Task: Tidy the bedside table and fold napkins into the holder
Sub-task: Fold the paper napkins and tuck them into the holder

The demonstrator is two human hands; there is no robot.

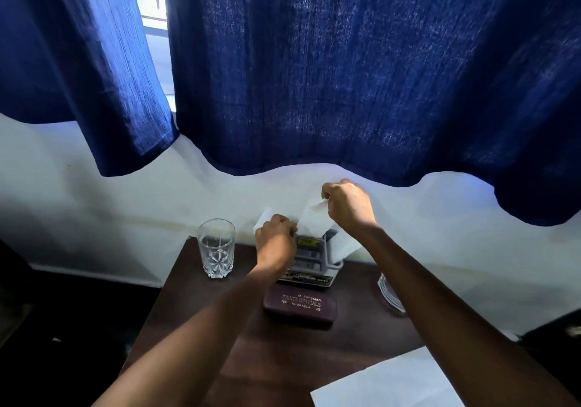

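A grey napkin holder [334, 257] stands at the back of the dark wooden bedside table [195, 306], against the wall. A folded white napkin [316, 221] sticks up out of the holder's top. My right hand [347, 203] pinches the napkin's upper edge from above. My left hand [275, 241] rests at the holder's left side, fingers closed on the napkin's lower left part. Another white napkin [345, 246] leans out of the holder on the right. A flat white napkin [390, 381] lies at the table's near right corner.
A cut-glass tumbler [216, 247] stands at the table's back left. A maroon spectacle case [300, 306] lies just in front of the holder. A glass dish [390, 293] sits at the right edge. Blue curtains [345, 76] hang above.
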